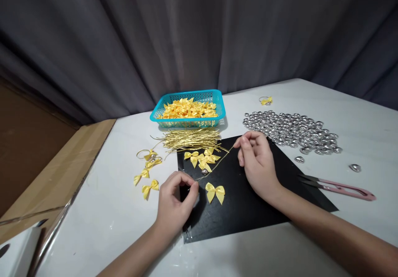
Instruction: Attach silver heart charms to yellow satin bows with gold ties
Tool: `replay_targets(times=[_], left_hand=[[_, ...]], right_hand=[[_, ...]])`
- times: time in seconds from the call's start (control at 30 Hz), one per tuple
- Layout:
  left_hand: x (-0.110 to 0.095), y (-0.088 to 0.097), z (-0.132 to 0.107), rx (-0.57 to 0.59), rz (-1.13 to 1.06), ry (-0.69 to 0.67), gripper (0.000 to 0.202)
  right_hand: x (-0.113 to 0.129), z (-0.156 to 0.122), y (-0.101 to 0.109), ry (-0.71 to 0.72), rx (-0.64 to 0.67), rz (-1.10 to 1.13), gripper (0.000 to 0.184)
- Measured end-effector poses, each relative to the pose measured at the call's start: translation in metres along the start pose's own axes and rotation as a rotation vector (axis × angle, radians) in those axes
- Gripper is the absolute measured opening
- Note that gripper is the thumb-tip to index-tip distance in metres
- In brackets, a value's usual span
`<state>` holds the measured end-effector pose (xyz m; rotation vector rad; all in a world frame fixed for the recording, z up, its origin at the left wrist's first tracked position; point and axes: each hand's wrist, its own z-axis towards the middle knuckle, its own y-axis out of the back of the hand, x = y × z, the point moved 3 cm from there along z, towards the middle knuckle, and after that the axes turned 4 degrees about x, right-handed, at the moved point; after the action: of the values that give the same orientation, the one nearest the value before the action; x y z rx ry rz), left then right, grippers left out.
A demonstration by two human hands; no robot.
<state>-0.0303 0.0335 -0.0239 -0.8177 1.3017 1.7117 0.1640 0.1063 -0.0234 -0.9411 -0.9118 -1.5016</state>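
Note:
Between my two hands stretches a thin gold cord (pixel 219 161) with a small silver heart bead (pixel 204 172) hanging on it. My left hand (pixel 177 200) pinches one end between thumb and index finger. The other end is pinched by my right hand (pixel 255 161), raised over the black mat (pixel 242 202). One yellow satin bow (pixel 215 192) lies on the mat below the cord. Several more yellow bows (pixel 202 158) are bunched just beyond the bead.
Behind the mat lies a bundle of gold cords (pixel 192 139), then a blue basket (pixel 187 121) of yellow bows. Silver heart beads (pixel 289 129) are spread at right, near pink-handled scissors (pixel 345 189). Bows with looped cord (pixel 151 156) lie at left; another looped bow (pixel 266 101) sits far right.

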Motion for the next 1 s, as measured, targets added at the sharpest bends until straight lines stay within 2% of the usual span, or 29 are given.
replay_targets(times=[0.2,0.33,0.53,0.63,0.87,1.0], left_hand=[[-0.002,-0.001,0.0,-0.013,0.019,-0.011,0.016],[-0.002,-0.002,0.0,-0.04,0.054,-0.048,0.015],[-0.005,-0.002,-0.001,-0.037,0.131,-0.216,0.008],[-0.005,-0.003,-0.002,-0.007,0.147,-0.288,0.008],[-0.006,-0.006,-0.003,0.028,0.181,-0.351,0.01],[-0.007,-0.006,-0.004,0.045,0.191,-0.367,0.009]], right_hand=[[-0.001,-0.003,-0.003,-0.062,0.076,-0.067,0.012],[0.005,-0.005,-0.007,-0.053,0.141,-0.097,0.009],[0.019,-0.014,-0.022,-0.095,0.511,-0.038,0.021],[0.018,-0.018,-0.028,-0.154,0.629,0.005,0.021],[0.014,-0.021,-0.033,-0.28,0.705,0.105,0.025],[0.016,-0.02,-0.032,-0.351,0.691,0.169,0.027]])
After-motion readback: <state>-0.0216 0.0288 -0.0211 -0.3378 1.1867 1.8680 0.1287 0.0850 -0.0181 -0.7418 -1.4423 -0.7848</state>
